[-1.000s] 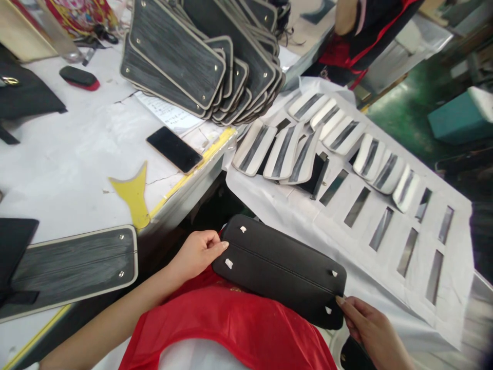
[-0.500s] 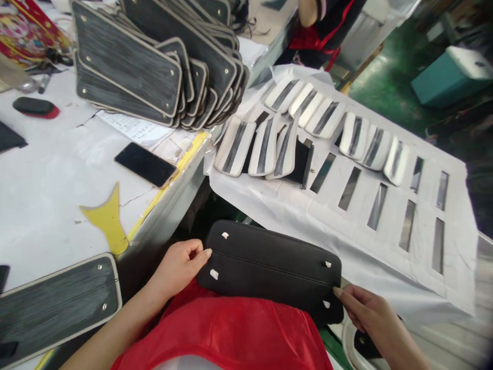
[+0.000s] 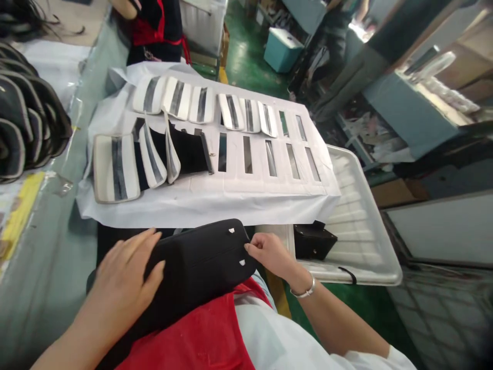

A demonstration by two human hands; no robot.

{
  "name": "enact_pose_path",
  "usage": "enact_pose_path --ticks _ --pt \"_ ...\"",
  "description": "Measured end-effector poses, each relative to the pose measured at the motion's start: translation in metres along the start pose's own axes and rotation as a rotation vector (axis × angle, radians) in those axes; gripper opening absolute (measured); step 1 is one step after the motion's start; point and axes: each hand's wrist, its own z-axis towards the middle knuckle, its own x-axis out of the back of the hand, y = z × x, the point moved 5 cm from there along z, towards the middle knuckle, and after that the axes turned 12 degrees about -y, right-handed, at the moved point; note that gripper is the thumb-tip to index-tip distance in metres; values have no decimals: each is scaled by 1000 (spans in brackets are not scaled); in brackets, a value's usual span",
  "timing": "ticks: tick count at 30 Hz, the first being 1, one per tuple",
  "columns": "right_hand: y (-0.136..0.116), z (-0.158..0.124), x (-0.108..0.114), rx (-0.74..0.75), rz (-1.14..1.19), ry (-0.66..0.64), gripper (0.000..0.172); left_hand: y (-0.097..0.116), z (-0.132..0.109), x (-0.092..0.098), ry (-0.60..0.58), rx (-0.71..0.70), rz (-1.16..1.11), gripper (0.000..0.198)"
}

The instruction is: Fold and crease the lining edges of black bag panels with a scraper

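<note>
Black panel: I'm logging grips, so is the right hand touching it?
Touching. The head view shows the right hand at the black panel's right end, thumb tip on its edge, fingers curled.

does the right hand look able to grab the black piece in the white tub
Probably yes: the black piece looks close, with only the white tub's edge seemingly between, though the right hand pinches the black panel's end and would need freeing.

Black panel [image 3: 210, 257] appears matt, smooth and leather-like; red apron [image 3: 204, 339], satiny cloth, lightly creased; bracelet [image 3: 306, 293], polished metal; tub [image 3: 354, 210], semi-gloss plastic, inner face ribbed; floor [image 3: 246, 56], glossy.
</note>
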Motion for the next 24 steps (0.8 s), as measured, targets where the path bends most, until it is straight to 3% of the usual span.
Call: enact_pose_path --ticks 4,8,16,24 --pt "-1 -3 3 36 31 -19 24 67 81 -21 -197 -139 -126 46" --pt "3 -4 3 71 28 -12 24 97 121 -39 -335 -137 -298 32" --pt "10 1 -1 93 23 46 46 103 123 -38 -365 -12 -394 27" --pt "20 6 -9 106 107 39 43 104 128 -39 -422 70 -425 28"
